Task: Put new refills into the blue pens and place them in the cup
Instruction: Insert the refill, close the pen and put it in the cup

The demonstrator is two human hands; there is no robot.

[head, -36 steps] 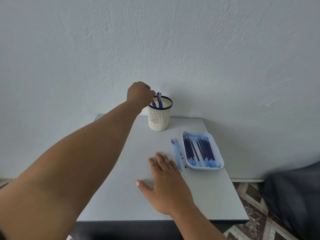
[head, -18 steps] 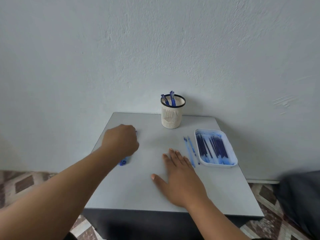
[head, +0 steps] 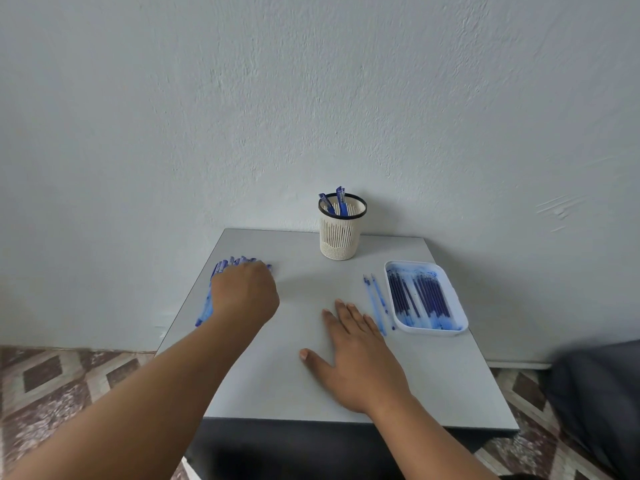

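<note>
Head view: left hand (head: 244, 294) curled over blue pens (head: 207, 303); right hand (head: 356, 355) flat on table (head: 284, 375).

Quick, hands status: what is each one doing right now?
Left hand: knuckles up over the row of blue pens; whether it grips one cannot be told.
Right hand: open, flat on the table, holding nothing.

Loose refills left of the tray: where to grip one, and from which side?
Take the left refill of the pair at mid-shaft, pinching across its width from straight above. It lies flat on the table, thin, running front to back. The other refill and the tray wall crowd its right side, so a side grip looks awkward. The right hand rests flat beside it.
</note>
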